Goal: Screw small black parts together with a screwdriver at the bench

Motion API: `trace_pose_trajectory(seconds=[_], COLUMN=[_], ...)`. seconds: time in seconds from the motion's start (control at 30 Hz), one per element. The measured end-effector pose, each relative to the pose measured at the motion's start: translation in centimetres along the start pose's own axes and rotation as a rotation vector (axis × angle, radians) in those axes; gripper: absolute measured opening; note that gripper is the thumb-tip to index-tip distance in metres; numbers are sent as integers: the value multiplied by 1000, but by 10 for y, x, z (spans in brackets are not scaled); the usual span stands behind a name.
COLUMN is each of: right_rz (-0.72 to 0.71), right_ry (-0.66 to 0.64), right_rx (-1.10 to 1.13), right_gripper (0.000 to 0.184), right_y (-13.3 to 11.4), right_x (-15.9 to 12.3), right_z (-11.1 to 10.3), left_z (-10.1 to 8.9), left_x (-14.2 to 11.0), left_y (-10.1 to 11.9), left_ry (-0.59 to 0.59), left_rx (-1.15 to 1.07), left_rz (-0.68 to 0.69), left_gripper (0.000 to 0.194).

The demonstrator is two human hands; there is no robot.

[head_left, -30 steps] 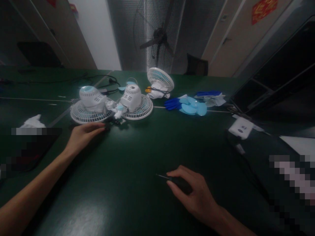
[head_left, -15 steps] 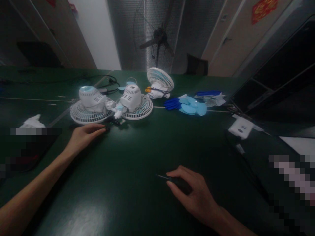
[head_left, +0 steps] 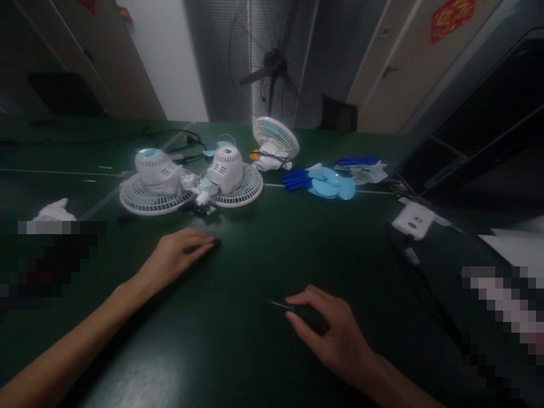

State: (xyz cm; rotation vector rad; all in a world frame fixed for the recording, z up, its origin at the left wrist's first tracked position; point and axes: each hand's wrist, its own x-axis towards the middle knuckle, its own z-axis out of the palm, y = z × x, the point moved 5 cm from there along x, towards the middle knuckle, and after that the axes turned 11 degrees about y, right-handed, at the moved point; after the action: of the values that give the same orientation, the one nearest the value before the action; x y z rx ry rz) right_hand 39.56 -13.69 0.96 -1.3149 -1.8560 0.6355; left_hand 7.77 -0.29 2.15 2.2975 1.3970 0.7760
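My right hand is closed round the dark handle of a screwdriver, whose thin metal shaft points left, low over the green table. Further left and forward, my left hand pinches a small dark piece at its fingertips; the piece is too small and dim to name. Beyond that hand two white fan heads lie face down on their grilles, the second fan head just to the right. Small loose parts sit at their near edge.
A third small fan stands further back. Right of it are blue gloves and light blue fan blades. A white box with a dark cable lies at right, crumpled white paper at left. A black cord crosses the far side.
My left hand has moved right and nearer to me, away from the fan heads, with the small dark piece at its fingertips. My right hand and the screwdriver have hardly moved.
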Motion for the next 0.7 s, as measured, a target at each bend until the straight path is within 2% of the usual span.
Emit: trace_pose_trajectory(seconds=[0.13, 0.2, 0.27, 0.4, 0.7], right_rz=[-2, -16, -31, -52, -43], right_ry=[4, -3, -12, -5, -7], right_rx=[-4, -15, -25, -35, -44], right_gripper=[13, 13, 13, 14, 17], right_y=[-5, -7, -8, -9, -7], right_x=[1, 2, 2, 1, 2], right_z=[1, 1, 2, 3, 5], left_z=[50, 66, 75, 79, 78], left_x=[-18, -29, -37, -44, -44], left_y=[62, 86, 99, 102, 100], left_ry=[-188, -221, -224, -208, -210], left_rx=[-291, -353, -378, -391, -403], left_rz=[-9, 54, 114, 167, 177], left_gripper=[21, 15, 14, 17, 17])
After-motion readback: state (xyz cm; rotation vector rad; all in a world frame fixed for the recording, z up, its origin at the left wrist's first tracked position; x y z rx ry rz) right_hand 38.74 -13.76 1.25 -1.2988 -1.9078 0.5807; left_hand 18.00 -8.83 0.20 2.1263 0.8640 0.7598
